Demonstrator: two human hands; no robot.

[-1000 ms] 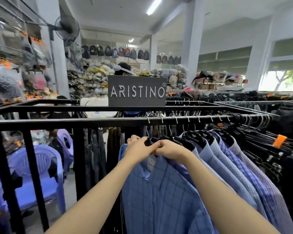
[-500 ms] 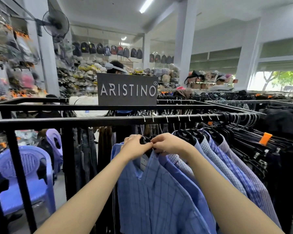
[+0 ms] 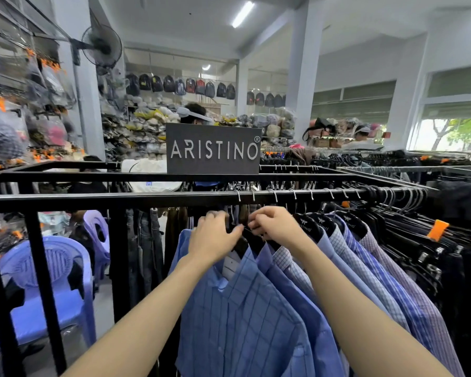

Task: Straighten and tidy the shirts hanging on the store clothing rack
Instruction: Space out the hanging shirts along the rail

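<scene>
A row of blue and checked shirts hangs from the black rack rail on black hangers. The nearest one is a blue windowpane-check shirt. My left hand grips the top of its black hanger at the collar. My right hand pinches the hanger tops just to the right of it, fingers curled. Behind lie a plain blue shirt and several checked and striped shirts. The hanger hooks under my hands are partly hidden.
An ARISTINO sign stands on the rack's rear rail. Dark trousers hang to the left, dark garments on hangers to the right. Purple plastic chairs stand at the left. A person with a visor is behind the sign.
Both hands stay at the front shirt's hanger. My fingers have shifted slightly upward along the hanger tops, and the view has turned a little.
</scene>
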